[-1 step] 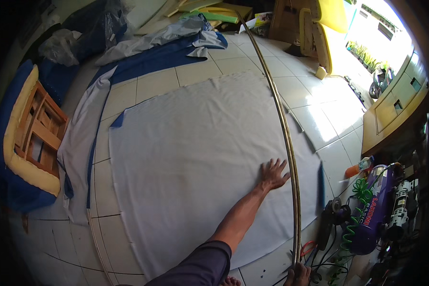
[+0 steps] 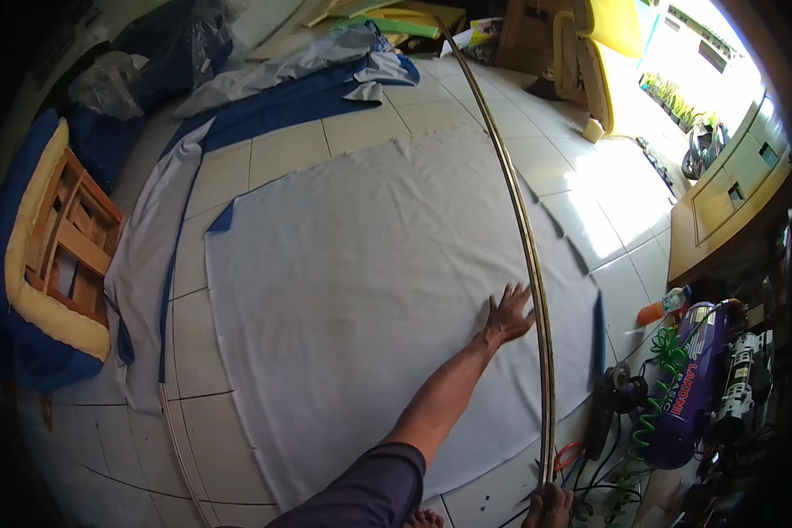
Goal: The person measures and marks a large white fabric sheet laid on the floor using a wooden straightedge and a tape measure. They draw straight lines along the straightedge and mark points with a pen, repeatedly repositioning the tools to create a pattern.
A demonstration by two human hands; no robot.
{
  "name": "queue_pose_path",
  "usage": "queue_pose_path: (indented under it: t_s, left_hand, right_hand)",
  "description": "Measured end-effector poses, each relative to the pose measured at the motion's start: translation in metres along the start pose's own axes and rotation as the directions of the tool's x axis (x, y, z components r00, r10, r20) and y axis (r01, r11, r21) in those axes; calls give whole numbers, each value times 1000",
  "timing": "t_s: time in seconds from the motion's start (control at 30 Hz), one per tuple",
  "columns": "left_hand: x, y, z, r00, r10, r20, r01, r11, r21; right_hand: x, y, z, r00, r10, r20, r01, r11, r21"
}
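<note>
A large sheet of grey-white cloth is spread over the tiled floor, with a blue underside showing at a folded corner and along the right edge. My left hand lies open on it, fingers spread, right beside a long, thin brass-coloured strip. That strip crosses the right part of the cloth from far to near, looking bent through the lens. At its near end, by the lower edge of the view, my right hand is closed around it. Part of the right hand is cut off.
Red-handled scissors, an angle grinder and a purple compressor with a green coiled hose are at the right, near an orange bottle. An upturned wooden-framed cushion seat stands left. Blue-and-grey fabric lies behind.
The cloth has slid slightly to the right, its left and right edges both shifting that way. My left hand's fingers have moved slightly up; the strip and my right hand stay almost in place.
</note>
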State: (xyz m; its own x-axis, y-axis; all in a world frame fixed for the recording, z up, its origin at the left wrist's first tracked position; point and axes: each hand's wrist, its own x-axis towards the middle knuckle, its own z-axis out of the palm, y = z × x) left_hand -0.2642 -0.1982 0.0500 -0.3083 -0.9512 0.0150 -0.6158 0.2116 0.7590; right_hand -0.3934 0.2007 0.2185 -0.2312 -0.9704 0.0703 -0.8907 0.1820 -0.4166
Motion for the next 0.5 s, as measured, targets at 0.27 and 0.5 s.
queue_pose_path:
  t_s: [0.27, 0.5]
  left_hand:
    - [-206, -108, -65, 890, -4, -456, 182, 920, 347]
    - [-314, -147, -127, 851, -281, -444, 489, 734, 472]
  right_hand:
    - [-20, 2, 47, 991, -38, 130, 17, 987, 160]
    - [-45, 8, 126, 960, -236, 154, 185, 939, 289]
